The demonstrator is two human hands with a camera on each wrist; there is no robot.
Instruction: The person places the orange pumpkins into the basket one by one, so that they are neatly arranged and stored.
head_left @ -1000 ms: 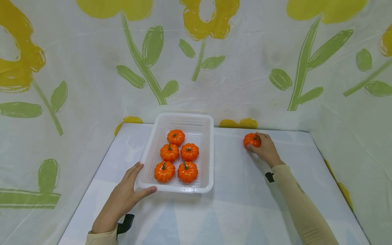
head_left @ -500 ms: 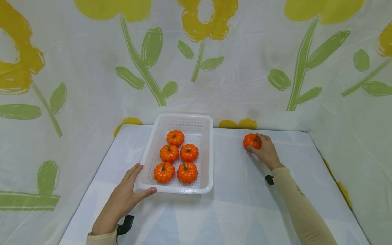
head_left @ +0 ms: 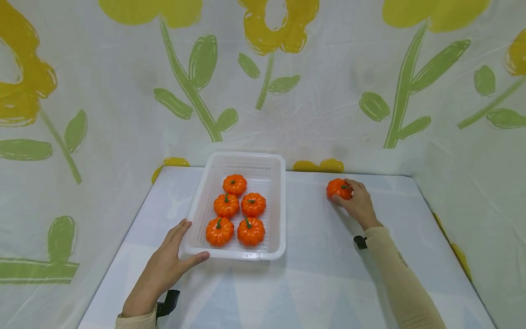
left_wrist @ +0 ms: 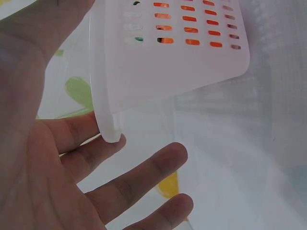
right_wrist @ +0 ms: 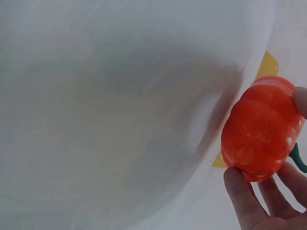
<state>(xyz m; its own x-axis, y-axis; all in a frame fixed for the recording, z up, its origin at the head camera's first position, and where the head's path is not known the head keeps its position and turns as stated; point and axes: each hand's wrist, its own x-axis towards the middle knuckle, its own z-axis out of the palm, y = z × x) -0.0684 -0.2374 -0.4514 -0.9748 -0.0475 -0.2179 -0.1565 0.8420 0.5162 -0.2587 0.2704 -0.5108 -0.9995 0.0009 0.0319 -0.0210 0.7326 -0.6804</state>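
Note:
At the right side of the table, my right hand [head_left: 361, 205] pinches a small orange toy pumpkin [head_left: 337, 189] with a green stem, thumb on one side and fingers on the other. The right wrist view shows this pumpkin [right_wrist: 261, 132] tilted, its stem turned toward the fingers. Whether it touches the table cannot be told. My left hand [head_left: 162, 267] rests at the near left corner of a white plastic basket [head_left: 281, 214]. In the left wrist view, some spread fingers touch the basket's rim [left_wrist: 103, 96] and others stick out past it.
Several orange toy pumpkins lie in the basket, among them a near left one [head_left: 219, 231] and a far one [head_left: 235, 185]. A pale table [head_left: 312, 274] lies below, with a flower-printed cloth wall [head_left: 328, 91] behind and on both sides.
The pumpkin in my right hand has turned or shifted very slightly. My left hand and the basket stay in place; the whole view moves a little.

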